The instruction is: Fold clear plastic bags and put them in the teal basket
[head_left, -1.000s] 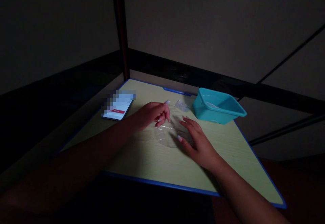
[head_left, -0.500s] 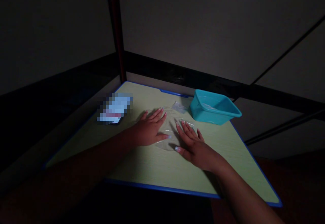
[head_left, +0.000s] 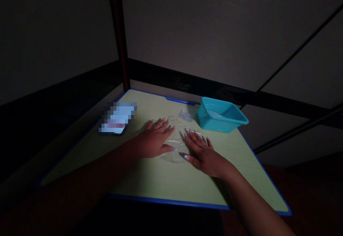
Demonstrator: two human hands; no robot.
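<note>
A thin, clear plastic sheet (head_left: 175, 150) with a rounded near edge lies flat on the pale table (head_left: 166, 184). On its left part rests my left hand (head_left: 155, 139), palm down, fingers spread. My right hand (head_left: 202, 154) lies palm down on the right part, its fingers apart too. Between the two hands the wrinkled, shiny film shows. Just beyond it lies a small clear packet (head_left: 185, 115), touched by neither hand.
A turquoise bin (head_left: 219, 123) with something pale inside stands at the table's back right. At the left lies a phone (head_left: 118, 120) with a lit, blurred screen. Dark wall panels rise behind the blue-edged table.
My left hand has shifted slightly left over the sheet, so the gap between the hands is a little wider. The whole view has also moved slightly.
</note>
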